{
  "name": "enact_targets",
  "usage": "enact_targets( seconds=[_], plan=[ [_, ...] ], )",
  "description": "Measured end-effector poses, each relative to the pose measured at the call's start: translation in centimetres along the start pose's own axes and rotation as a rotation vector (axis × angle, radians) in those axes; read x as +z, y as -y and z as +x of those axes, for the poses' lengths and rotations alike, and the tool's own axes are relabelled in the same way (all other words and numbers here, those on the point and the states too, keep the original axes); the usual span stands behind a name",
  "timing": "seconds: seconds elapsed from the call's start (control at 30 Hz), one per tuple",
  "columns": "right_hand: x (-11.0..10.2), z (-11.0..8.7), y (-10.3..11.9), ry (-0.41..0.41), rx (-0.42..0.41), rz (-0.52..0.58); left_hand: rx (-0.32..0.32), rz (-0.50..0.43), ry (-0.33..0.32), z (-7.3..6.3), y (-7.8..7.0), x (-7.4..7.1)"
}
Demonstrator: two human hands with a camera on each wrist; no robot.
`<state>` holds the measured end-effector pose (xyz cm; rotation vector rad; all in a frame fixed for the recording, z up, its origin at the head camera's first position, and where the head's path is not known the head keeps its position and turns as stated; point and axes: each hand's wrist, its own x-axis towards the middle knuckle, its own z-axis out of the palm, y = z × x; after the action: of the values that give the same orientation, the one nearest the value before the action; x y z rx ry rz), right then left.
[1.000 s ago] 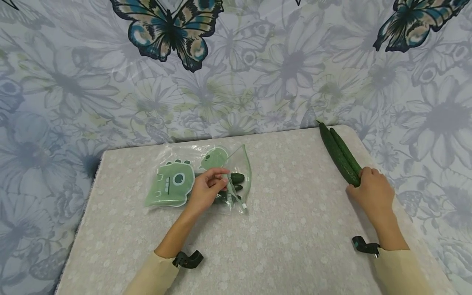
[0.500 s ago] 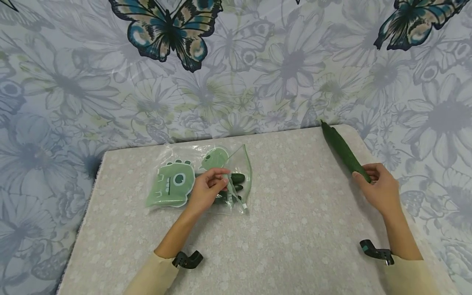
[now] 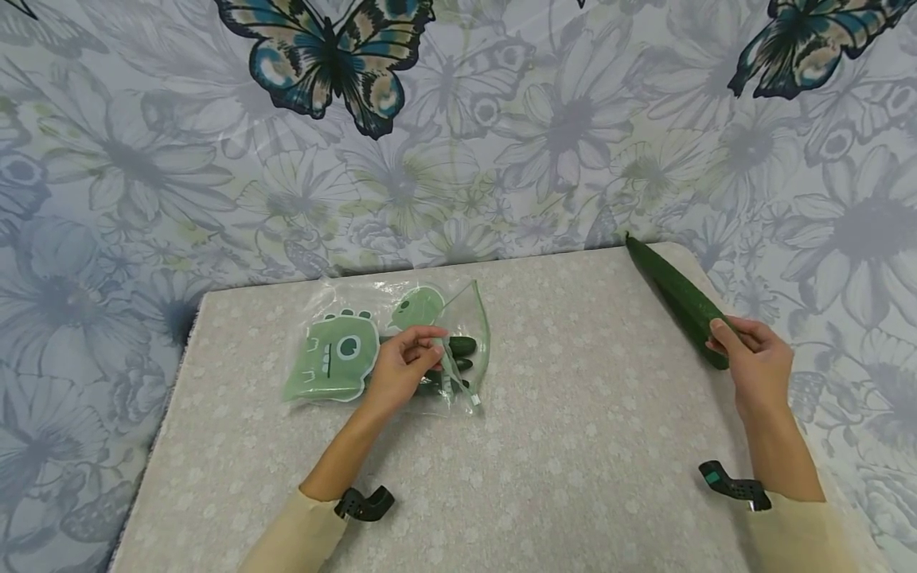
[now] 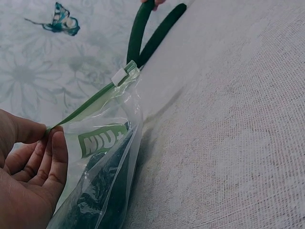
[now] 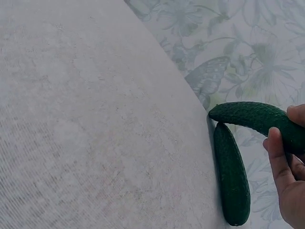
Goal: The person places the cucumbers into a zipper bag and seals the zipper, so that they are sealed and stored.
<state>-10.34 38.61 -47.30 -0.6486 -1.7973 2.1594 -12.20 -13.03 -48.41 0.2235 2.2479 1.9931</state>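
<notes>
My left hand (image 3: 396, 372) pinches the green top edge of a clear zip bag (image 3: 331, 358) printed with green cartoon monsters. Dark green cucumbers (image 3: 462, 346) show inside the bag's mouth end. In the left wrist view, thumb and forefinger pinch the green strip, and a white slider (image 4: 119, 77) sits farther along it. At the table's right side, my right hand (image 3: 765, 362) grips the near end of a cucumber (image 5: 257, 116), raised and tilted, its far tip low near the table's back edge. A second cucumber (image 5: 232, 176) lies on the table beneath it.
A pale patterned cloth covers the table (image 3: 559, 430). Behind it hangs a floral backdrop (image 3: 559, 135) with large butterflies, close against the table's back edge. Black wrist cameras (image 3: 365, 504) are worn on both wrists.
My right hand has gone from resting over the cucumbers' near ends to gripping one and raising its near end, moving slightly right. The left hand and bag have stayed put.
</notes>
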Motion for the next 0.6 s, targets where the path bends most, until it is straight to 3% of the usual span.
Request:
enact_targets(
  seconds=[0.37, 0.6],
  plan=[
    [0.44, 0.64, 0.43, -0.154, 0.066, 0.311, 0.001, 0.006, -0.005, -0.05, 0.01, -0.13],
    [0.39, 0.56, 0.42, -0.101, 0.078, 0.435, 0.005, 0.002, -0.007, -0.13, -0.06, -0.17]
  ],
)
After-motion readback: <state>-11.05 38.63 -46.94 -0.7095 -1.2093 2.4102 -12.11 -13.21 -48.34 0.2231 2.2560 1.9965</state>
